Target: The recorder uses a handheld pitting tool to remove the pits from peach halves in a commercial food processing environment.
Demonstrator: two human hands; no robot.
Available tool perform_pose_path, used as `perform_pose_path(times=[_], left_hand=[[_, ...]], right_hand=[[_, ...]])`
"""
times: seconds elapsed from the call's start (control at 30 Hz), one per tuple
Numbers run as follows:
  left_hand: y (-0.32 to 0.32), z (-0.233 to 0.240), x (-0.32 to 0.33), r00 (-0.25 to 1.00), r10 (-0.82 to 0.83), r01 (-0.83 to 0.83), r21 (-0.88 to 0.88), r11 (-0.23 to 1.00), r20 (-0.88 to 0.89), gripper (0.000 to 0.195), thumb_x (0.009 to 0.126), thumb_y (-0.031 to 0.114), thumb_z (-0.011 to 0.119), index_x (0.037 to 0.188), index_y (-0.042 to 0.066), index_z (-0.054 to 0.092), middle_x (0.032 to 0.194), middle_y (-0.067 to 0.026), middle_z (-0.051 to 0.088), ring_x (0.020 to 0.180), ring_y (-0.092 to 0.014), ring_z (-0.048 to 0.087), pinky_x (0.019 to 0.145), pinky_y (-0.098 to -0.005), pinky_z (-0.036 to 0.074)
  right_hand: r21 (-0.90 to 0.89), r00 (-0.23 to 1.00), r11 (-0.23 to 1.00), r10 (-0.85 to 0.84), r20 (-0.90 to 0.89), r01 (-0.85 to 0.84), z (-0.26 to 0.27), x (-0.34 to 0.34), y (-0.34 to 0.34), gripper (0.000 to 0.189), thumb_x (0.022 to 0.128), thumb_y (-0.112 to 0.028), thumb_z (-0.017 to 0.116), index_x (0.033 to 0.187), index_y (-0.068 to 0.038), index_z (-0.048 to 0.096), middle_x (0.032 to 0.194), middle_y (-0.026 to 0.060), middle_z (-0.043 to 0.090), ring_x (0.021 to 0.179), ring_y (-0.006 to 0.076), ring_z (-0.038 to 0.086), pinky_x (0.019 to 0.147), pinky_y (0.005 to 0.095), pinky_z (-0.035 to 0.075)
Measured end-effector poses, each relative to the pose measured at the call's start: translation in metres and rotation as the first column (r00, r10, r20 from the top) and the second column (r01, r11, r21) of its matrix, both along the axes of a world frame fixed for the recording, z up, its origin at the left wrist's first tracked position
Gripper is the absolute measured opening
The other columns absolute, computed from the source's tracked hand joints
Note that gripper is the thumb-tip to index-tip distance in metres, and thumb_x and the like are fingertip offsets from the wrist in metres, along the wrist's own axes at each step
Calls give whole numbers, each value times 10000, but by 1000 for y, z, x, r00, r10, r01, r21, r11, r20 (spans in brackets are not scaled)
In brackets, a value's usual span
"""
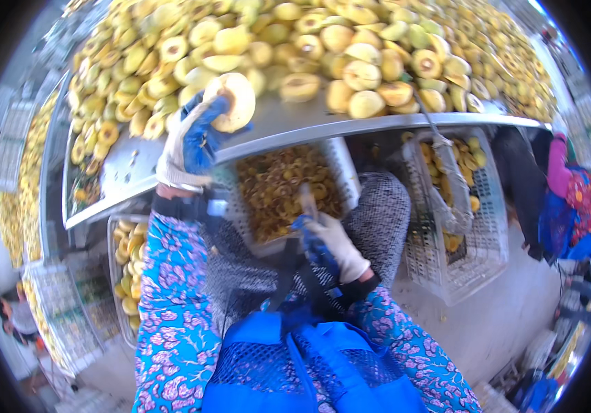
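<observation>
My left hand (189,139), in a white and blue work glove, holds up a halved yellow peach (240,106) above the near edge of the metal table (285,116). The cut face, with a brownish hollow at its middle, shows past my fingers. Lower down, my right hand (334,245), gloved the same way, is closed around a hand tool (307,199). Motion blurs its tip, so the kind of tool is unclear. Beneath that tip, between my knees, a plastic crate (348,170) holds brownish-yellow fruit scraps (275,180).
A large heap of halved peaches (326,46) covers much of the table. Crates of fruit stand on the floor to the left (112,248) and right (473,273); a grey padded strap (453,191) hangs over the right one. Another person (564,201) is at the far right.
</observation>
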State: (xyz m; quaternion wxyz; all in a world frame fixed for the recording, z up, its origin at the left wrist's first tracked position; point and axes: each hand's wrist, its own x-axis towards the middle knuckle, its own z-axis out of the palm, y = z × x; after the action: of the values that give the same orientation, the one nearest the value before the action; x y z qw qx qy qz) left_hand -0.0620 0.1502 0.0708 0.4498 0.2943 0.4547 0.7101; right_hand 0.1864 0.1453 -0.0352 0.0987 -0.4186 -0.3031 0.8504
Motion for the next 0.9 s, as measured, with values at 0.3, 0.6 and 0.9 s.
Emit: perform_pose_path(times=[0.3, 0.6, 0.9], left_hand=[[-112, -47, 29, 550, 294, -497, 23, 868, 782, 412, 849, 304, 626, 1082, -24, 535, 1099, -197, 591, 1084, -343, 552, 931, -484, 474], [-135, -61, 45, 859, 437, -468, 64, 881, 267, 322, 911, 163, 587, 1149, -33, 492, 1037, -128, 598, 962, -179, 589, 839, -287, 496], [-135, -47, 61, 863, 503, -500, 59, 864, -44, 396, 886, 278, 626, 1105, -43, 554, 979, -112, 627, 879, -161, 602, 797, -285, 498]], right_hand=[[348, 978, 914, 198, 66, -208, 78, -41, -19, 161, 920, -217, 546, 966, -64, 526, 599, -52, 422, 432, 41, 397, 358, 200, 313], [803, 838, 292, 357, 413, -520, 95, -77, -51, 339, 862, -270, 584, 920, 50, 488, 796, 301, 593, 811, 461, 583, 701, 496, 454], [770, 815, 307, 374, 442, -559, 75, -73, -66, 303, 854, -245, 581, 899, 41, 491, 796, 257, 587, 787, 397, 601, 662, 426, 453]])
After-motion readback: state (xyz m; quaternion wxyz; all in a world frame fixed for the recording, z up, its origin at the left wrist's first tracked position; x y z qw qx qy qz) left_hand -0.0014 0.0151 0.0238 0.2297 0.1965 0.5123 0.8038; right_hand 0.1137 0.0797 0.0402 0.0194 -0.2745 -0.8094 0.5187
